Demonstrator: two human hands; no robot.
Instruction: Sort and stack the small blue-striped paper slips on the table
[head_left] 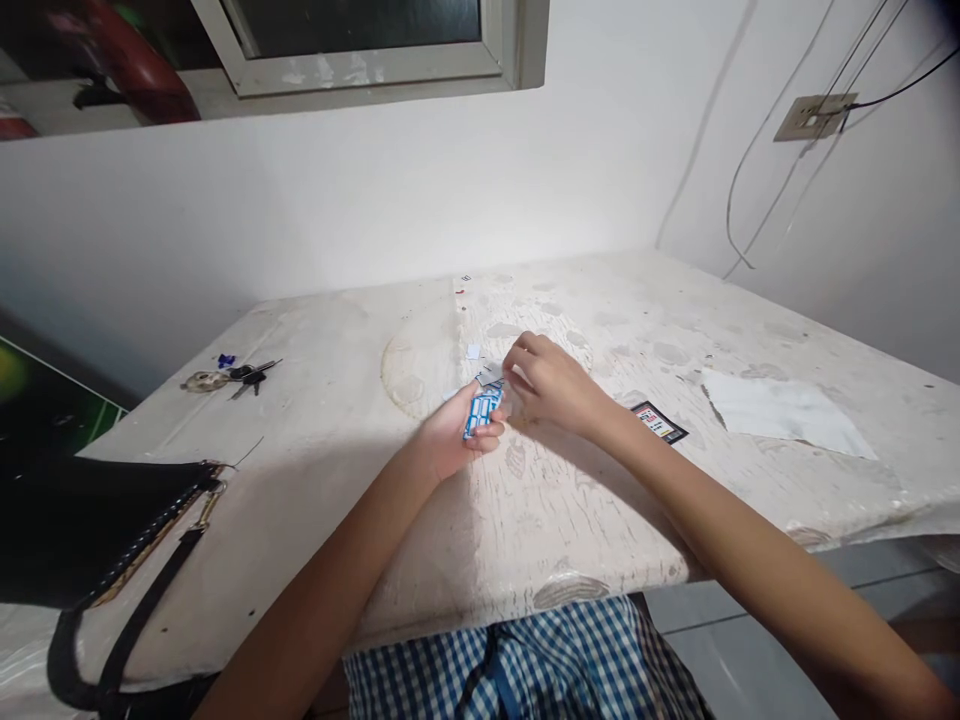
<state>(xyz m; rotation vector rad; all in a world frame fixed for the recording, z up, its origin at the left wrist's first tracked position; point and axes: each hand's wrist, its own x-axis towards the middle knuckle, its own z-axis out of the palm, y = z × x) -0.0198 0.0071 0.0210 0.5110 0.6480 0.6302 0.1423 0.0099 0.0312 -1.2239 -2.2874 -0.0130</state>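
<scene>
My left hand [448,432] is closed around a small blue-and-white packet [481,412] printed with pale rectangles, held tilted above the table. A whitish, shiny piece [490,375] shows at the packet's upper end. Over that end, my right hand [551,385] has its fingers bent together in a pinch; what lies between the fingertips is hidden. Just beyond the hands, a small white square [473,352] lies on the tablecloth. To the right, partly behind my right forearm, is a flat black-edged card or packet [660,422] with red and white print.
A patterned, plastic-covered table [555,530] stands against the wall. On its left are keys [253,375], a small blue object [226,360] and a black bag [97,520] with a strap. A white cloth or paper [787,412] lies right. Cables hang from a wall socket [814,117].
</scene>
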